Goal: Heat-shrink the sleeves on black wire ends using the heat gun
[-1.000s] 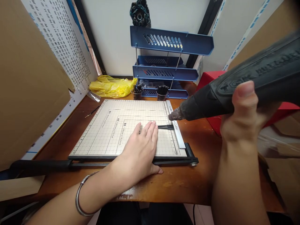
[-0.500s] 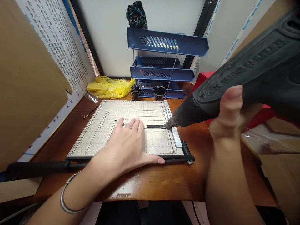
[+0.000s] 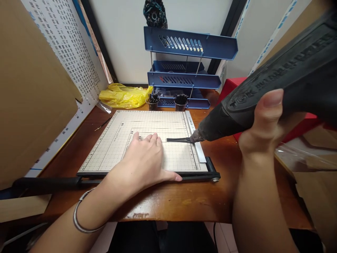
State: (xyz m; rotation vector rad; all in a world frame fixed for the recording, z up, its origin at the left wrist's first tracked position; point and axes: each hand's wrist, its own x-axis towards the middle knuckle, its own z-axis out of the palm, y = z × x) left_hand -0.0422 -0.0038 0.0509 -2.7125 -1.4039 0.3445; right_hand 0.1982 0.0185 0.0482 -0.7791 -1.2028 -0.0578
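Cardboard walls box in this brown wooden worktop point(image 3: 168, 203), and the action sits dead centre. Right hand point(image 3: 263, 133) is clamped round a dark heat gun point(image 3: 263, 95), thumb pressed on its barrel, nozzle angled down toward nine o'clock and sitting right at the end of a small bundle of thin black strands point(image 3: 179, 140). Left hand point(image 3: 143, 160) lies flat, fingers together and stretched out, palm down on the gridded cutting board point(image 3: 110, 147), its fingertips just short of the bundle's other end, gripping nothing.

That bundle rests on the board's three o'clock side, beside the metal ruler strip point(image 3: 199, 151). Heating looks under way at one tip; whether the strands have changed at all is too fine to make out.

Out at twelve o'clock, two small cups of black strands point(image 3: 180, 99) stand in front of a blue tiered tray point(image 3: 189, 45), suggesting more stock. A yellow bag point(image 3: 123, 95) lies at eleven o'clock, a red box point(image 3: 233, 88) at two o'clock. The gun's rear end runs out of frame.
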